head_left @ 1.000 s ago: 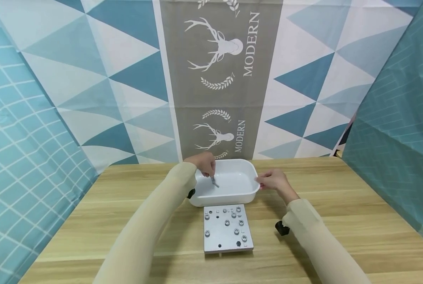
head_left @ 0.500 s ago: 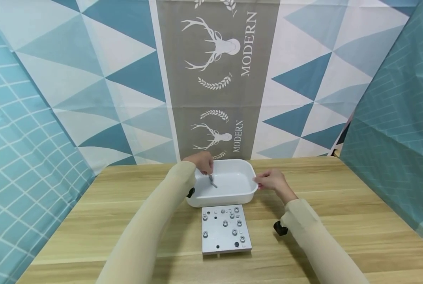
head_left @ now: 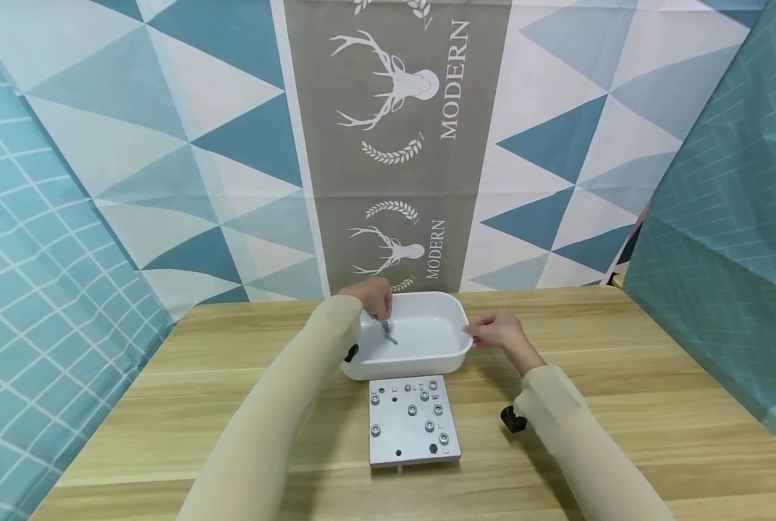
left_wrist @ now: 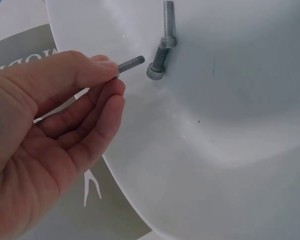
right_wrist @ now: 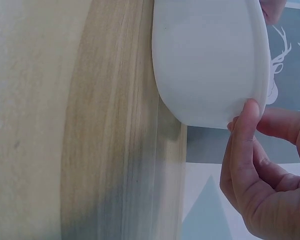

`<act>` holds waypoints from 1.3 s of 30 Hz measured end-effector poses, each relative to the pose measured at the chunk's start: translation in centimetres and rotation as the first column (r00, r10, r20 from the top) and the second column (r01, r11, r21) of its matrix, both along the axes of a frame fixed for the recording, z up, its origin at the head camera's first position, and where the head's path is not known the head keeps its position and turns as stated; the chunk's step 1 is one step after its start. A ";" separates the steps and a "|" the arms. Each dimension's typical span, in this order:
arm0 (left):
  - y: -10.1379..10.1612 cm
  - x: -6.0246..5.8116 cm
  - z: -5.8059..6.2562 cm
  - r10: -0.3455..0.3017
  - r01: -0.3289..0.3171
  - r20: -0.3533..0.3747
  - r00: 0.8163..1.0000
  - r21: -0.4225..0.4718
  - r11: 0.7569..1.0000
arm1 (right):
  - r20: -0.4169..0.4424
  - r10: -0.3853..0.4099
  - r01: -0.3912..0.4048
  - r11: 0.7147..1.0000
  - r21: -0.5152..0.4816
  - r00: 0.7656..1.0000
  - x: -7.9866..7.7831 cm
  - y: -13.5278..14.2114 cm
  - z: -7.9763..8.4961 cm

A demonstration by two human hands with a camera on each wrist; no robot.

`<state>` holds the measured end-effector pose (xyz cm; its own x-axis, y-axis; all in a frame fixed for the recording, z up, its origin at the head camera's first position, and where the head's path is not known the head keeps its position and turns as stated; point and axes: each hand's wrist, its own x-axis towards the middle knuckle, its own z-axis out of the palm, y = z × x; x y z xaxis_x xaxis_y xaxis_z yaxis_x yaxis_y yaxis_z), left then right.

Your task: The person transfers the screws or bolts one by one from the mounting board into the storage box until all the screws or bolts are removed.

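Observation:
Over the left end of the white tray (head_left: 427,337), my left hand (head_left: 373,295) pinches a socket-head bolt (left_wrist: 132,64) between thumb and fingers. Its threaded shank sticks out past the fingertips, while the head is mostly covered by them. Two more bolts lie in the tray in the left wrist view: an upper bolt (left_wrist: 168,22) and a lower bolt (left_wrist: 158,64), end against end. At the tray's right end, my right hand (head_left: 502,329) grips the rim, thumb on one side and fingers on the other, as the right wrist view shows.
In front of the tray lies a square metal plate (head_left: 401,430) with several socket-head bolts set in it and some bare holes. Both stand on a wooden table (head_left: 232,405). A patterned cloth (head_left: 251,181) hangs behind the table, with blue cloths on both sides.
The head view has shifted slightly, moving the scene a little to the left. Both hands keep almost the same places at the tray.

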<state>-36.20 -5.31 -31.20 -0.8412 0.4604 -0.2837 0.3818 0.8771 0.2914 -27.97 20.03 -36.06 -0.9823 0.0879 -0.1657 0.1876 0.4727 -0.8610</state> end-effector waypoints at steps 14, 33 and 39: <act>-0.3 0.4 -0.2 0.059 -0.062 -0.046 0.997 -0.062 0.996 | -0.002 0.013 -0.013 1.000 0.012 1.000 0.2 -0.2 0.0; 0.4 3.2 1.4 -0.008 -0.021 -0.154 0.988 -0.188 0.982 | 0.019 0.024 -0.024 1.000 -0.002 1.000 0.2 0.3 -0.2; 0.2 3.7 1.7 -0.069 0.042 -0.131 0.989 -0.196 0.980 | 0.020 0.030 -0.030 1.000 0.008 0.999 0.2 0.2 0.0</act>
<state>-32.50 -5.08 -29.48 -0.8527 0.4555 -0.2559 0.4560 0.8879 0.0611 -27.78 20.27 -36.06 -0.9809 0.0595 -0.1849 0.1903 0.4856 -0.8532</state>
